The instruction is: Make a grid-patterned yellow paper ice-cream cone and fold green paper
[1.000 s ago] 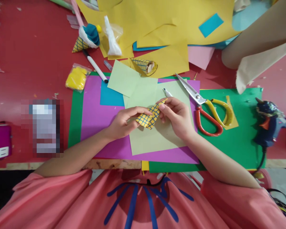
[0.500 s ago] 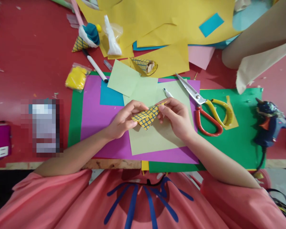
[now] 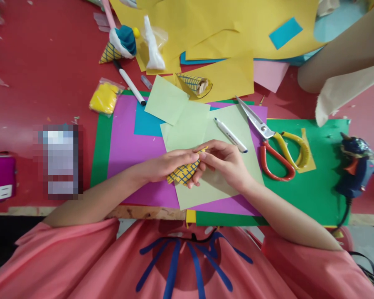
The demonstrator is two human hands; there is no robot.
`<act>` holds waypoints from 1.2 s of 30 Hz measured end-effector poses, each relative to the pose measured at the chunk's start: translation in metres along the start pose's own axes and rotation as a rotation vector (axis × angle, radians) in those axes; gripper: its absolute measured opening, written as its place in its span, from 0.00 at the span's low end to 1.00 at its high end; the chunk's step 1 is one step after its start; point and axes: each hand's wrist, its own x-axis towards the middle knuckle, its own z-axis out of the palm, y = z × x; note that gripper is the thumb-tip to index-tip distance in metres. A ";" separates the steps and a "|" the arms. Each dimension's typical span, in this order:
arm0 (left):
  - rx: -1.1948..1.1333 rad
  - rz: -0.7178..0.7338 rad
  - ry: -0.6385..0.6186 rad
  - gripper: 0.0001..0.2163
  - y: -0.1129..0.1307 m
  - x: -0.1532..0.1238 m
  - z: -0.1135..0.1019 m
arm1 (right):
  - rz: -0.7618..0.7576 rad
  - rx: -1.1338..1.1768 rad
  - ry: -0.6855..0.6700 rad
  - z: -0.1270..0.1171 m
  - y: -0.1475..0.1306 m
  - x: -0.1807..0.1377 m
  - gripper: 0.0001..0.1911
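Observation:
A small piece of yellow paper with a blue grid (image 3: 183,173), rolled partly into a cone, sits between both my hands above a pale green sheet (image 3: 220,182). My left hand (image 3: 166,165) wraps over its top with fingers pressed together. My right hand (image 3: 224,162) pinches its upper right edge. A white marker pen (image 3: 231,135) lies just beyond my right hand. Red and yellow scissors (image 3: 276,143) lie to the right on the green sheet (image 3: 302,187).
Two finished grid cones (image 3: 196,84) (image 3: 118,45) lie farther back among yellow sheets (image 3: 218,29). A blue glue gun (image 3: 357,166) rests at the right. Another marker (image 3: 130,83), a yellow bag (image 3: 105,98) and a purple box (image 3: 0,176) lie at the left. Another person's arm (image 3: 343,54) reaches in at the top right.
My hands have closed in on the grid paper and rolled it tighter and lower. The white marker beyond my right hand now shows in full.

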 end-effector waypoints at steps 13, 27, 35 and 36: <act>-0.088 -0.011 -0.068 0.16 0.000 0.003 0.000 | -0.064 -0.239 0.136 -0.007 -0.005 0.002 0.07; 0.022 -0.024 -0.086 0.13 -0.007 0.002 -0.004 | -0.011 -0.139 0.094 -0.002 -0.006 0.001 0.05; 0.088 -0.056 -0.079 0.10 -0.005 0.002 -0.001 | 0.009 -0.202 0.118 -0.008 -0.006 0.001 0.05; 0.088 -0.064 -0.082 0.10 -0.005 0.002 0.000 | 0.007 -0.196 0.118 -0.008 -0.007 0.001 0.05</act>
